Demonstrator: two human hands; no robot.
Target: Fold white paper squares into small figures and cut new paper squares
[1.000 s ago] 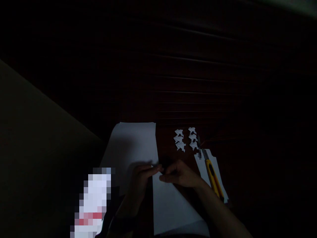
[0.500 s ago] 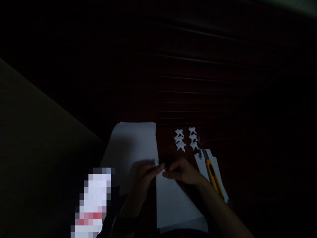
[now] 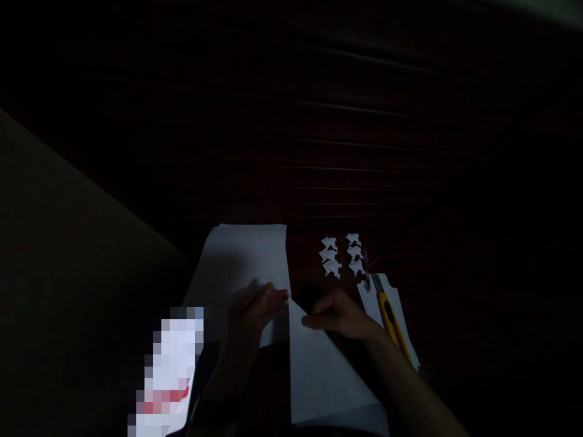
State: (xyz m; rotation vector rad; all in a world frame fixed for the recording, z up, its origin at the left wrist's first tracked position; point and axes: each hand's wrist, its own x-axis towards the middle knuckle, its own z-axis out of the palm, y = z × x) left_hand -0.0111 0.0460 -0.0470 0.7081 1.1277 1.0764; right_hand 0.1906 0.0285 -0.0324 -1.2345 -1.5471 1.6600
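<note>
A white sheet of paper (image 3: 323,370), folded to a slanted right edge with a point at the top, lies in front of me. My right hand (image 3: 334,312) pinches its slanted edge near the top between thumb and fingers. Just left of the paper's tip, my left hand (image 3: 257,309) is raised with its fingers extended and loosely apart, gripping nothing I can see. Behind the left hand lies a stack of white sheets (image 3: 246,255), partly covered by that hand and its shadow.
Several small folded paper figures (image 3: 331,256) stand in two columns beyond my right hand. A yellow utility knife (image 3: 389,318) rests on white paper pieces (image 3: 405,309) at the right. A bright pixelated screen (image 3: 170,370) is at lower left. The dark surface (image 3: 346,182) has long grooves.
My left hand has come off the paper's tip and moved left, its fingers opening. The folded sheet has shifted slightly right, while my right hand keeps its pinch on the edge.
</note>
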